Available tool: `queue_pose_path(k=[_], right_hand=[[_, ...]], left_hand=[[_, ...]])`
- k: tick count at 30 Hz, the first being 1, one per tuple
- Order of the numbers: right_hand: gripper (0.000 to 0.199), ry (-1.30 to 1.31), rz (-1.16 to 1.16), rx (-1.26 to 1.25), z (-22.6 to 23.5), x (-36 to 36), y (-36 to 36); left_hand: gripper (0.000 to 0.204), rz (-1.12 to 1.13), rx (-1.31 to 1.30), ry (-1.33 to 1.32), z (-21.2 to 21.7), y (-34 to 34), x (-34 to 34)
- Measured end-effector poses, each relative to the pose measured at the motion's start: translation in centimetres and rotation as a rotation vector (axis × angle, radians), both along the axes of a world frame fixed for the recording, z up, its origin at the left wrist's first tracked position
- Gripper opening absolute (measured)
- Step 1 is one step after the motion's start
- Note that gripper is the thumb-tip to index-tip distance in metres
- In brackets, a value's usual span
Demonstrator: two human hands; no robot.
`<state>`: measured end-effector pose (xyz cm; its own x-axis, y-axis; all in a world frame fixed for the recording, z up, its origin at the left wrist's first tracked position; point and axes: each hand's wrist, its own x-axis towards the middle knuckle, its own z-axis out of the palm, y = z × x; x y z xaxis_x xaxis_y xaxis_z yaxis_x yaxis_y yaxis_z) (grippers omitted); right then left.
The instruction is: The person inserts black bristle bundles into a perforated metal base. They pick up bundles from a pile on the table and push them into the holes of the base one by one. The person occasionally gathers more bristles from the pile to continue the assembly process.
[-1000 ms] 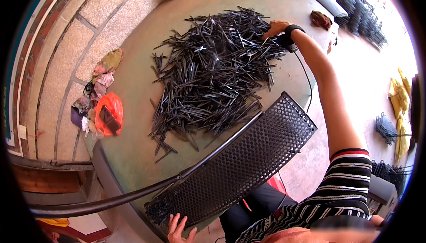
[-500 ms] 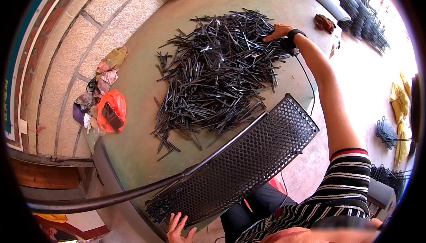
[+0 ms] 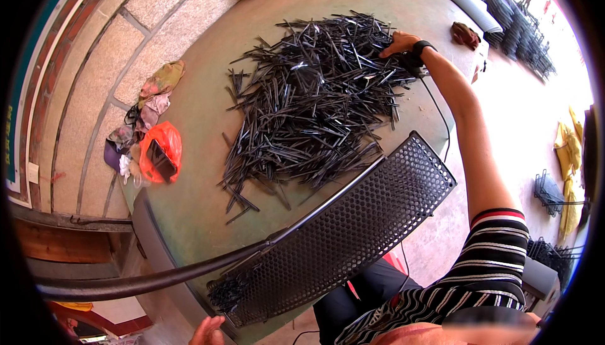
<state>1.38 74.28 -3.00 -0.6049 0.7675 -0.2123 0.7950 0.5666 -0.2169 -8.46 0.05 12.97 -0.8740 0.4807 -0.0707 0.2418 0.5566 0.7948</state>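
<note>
A greenish round worktop is seen filling most of the view, with a big heap of thin black strips spread over its middle. At about 5 o'clock a long black perforated panel is laid slantwise across the worktop's near edge. The right hand is stretched out to 1 o'clock, fingers curled loosely into the heap's far edge; a firm grip can't be told. Only the left hand fingertips are shown at 6 o'clock, by the panel's lower end. An orange bag is left at 9 o'clock.
</note>
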Motion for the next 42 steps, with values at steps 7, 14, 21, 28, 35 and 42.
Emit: queue_pose_path(k=[7,14,21,28,35,42], right_hand=[[0.088,-0.032,-0.075,-0.144,1.2,0.1,-1.2],[0.086,0.034,0.009,-0.127,1.3,-0.8,-2.1],[0.069,0.046,0.031,0.067,-0.5,-0.9,-1.6],[0.071,-0.039,0.03,-0.012,-1.9,-1.5,-0.6],[0.056,0.093,0.025,0.039,-0.8,-1.1,-1.6],[0.057,0.106,-0.039,-0.013,0.0,-1.5,-3.4]], left_hand=[[0.026,0.007,0.075,0.003,0.7,0.7,-0.9],[0.026,0.018,0.123,-0.01,0.5,-0.3,-1.1],[0.026,0.001,0.066,-0.028,0.9,-0.3,-1.6],[0.026,-0.074,0.159,-0.032,2.2,0.2,-1.8],[0.028,-0.132,0.434,0.017,3.0,-1.5,-2.2],[0.029,-0.274,0.569,0.024,4.1,2.4,-4.7]])
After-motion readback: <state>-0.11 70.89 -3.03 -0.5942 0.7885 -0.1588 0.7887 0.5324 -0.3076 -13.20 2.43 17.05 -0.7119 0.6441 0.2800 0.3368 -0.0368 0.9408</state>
